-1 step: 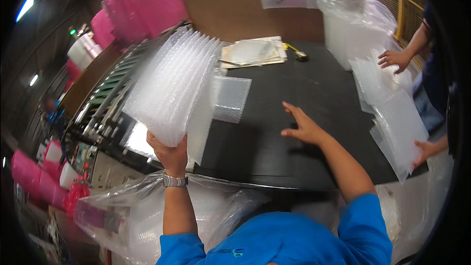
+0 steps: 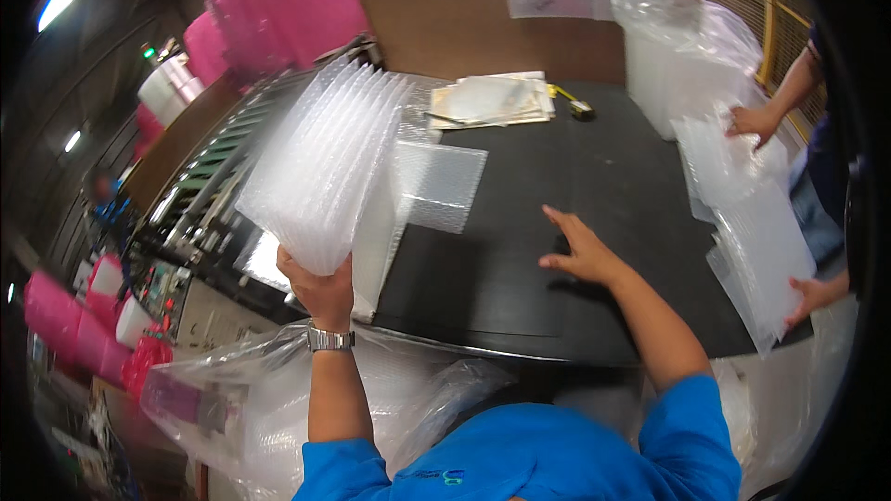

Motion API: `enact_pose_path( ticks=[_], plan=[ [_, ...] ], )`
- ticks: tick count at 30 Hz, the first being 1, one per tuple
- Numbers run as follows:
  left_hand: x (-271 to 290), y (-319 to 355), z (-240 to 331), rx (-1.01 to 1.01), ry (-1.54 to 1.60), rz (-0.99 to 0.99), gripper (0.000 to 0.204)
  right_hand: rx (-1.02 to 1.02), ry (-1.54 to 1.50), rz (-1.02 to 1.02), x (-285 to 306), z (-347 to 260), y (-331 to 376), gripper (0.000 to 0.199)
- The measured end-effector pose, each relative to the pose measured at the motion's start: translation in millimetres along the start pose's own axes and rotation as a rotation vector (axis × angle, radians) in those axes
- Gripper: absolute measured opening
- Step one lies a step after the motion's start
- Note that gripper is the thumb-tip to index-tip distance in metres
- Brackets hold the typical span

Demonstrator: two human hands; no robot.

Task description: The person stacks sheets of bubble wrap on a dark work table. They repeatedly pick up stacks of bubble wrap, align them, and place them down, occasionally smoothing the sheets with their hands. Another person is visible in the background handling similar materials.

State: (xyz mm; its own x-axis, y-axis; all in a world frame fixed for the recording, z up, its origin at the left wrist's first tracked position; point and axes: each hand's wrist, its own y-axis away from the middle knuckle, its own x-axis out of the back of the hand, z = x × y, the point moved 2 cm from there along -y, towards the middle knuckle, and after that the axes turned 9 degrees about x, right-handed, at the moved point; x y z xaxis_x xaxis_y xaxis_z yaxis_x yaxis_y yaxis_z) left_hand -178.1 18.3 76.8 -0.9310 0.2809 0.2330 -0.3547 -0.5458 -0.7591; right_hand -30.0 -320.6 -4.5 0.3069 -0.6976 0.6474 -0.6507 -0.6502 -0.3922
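Note:
A thick stack of clear bubble-wrap sheets [image 2: 320, 167] stands tilted at the left of the black table [image 2: 538, 306], its upper edges fanned apart. My left hand [image 2: 320, 288] grips the stack by its lower corner, with a metal watch on the wrist. Above the middle of the table hangs my right hand [image 2: 583, 246], fingers spread and nothing in it. Between the hands, partly hidden by the stack, lies a flat bubble-wrap sheet [image 2: 450, 187]. More sheets lie beneath the stack along the table's left side.
A co-worker's hands [image 2: 807, 299] touch another pile of bubble-wrap sheets [image 2: 756, 241] at the right edge. At the back lie papers [image 2: 497, 100] and a tape measure [image 2: 582, 110], before a brown board [image 2: 445, 23]. A roller machine [image 2: 200, 167] stands left; clear plastic film [image 2: 232, 417] hangs below.
The whole view has shifted slightly. The co-worker's upper hand has moved down onto the pile at the right. My left hand keeps its grip on the stack; my right hand stays open.

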Motion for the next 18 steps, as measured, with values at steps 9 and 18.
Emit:
enact_pose_path(
  ticks=[9, 18],
  plan=[
    [60.5, -7.0, -34.9, -0.046, -0.297, 0.300, 0.076, -0.021, 0.211, -0.184, -15.7, -5.6, 11.2, 0.065],
    [76.2, -3.3, -40.0, 0.008, -0.321, 0.320, 0.076, -0.039, 0.200, -0.187, -15.3, -7.9, 12.4, 0.063]
  ],
)
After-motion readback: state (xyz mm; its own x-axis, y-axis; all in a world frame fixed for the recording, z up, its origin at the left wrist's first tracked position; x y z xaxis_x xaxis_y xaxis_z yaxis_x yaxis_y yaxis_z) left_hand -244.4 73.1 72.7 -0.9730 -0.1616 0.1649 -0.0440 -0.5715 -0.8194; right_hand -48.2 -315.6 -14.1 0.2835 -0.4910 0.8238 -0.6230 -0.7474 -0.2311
